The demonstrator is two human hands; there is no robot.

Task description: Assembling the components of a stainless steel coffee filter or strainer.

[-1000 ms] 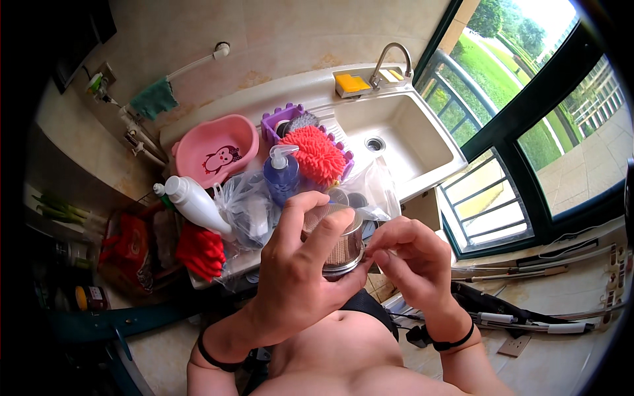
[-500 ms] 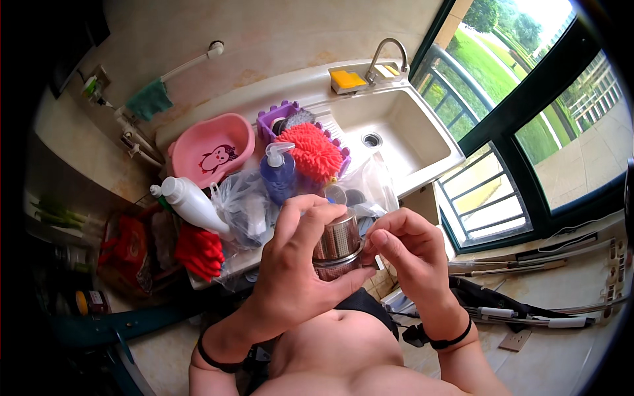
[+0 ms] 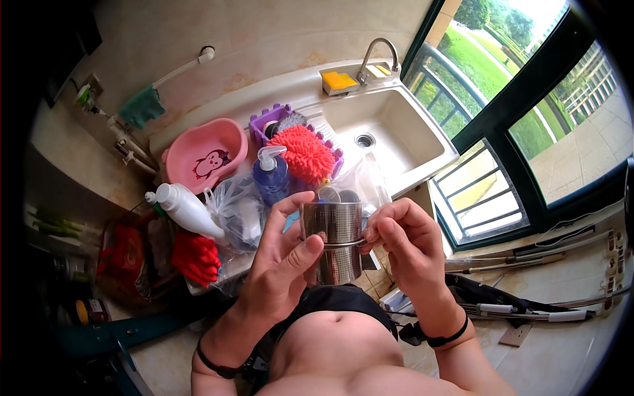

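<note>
In front of my belly hangs a shiny perforated metal strainer [image 3: 338, 223], cylinder-shaped, with a raised ring around its middle. My left hand [image 3: 277, 254] grips its left side, thumb on the near wall and fingers curled behind. At the strainer's other side, the thumb and fingers of my right hand [image 3: 406, 237] pinch the ring's edge; exactly what lies between those fingertips is hidden. Just beyond stand a blue pump bottle [image 3: 271, 178] and a clear plastic bag [image 3: 366, 181].
A white sink [image 3: 403, 125] with a curved faucet [image 3: 378, 49] lies at far right, a yellow sponge [image 3: 339, 81] beside it. A pink basin [image 3: 191, 148], purple basket [image 3: 261, 119], red chenille mitt [image 3: 304, 155], white bottle [image 3: 188, 208] and red cloth [image 3: 195, 256] crowd the left counter.
The strainer has turned more upright, its side now facing me. My left hand has shifted from spanning its top and bottom to gripping its left side. My right hand stays at the ring.
</note>
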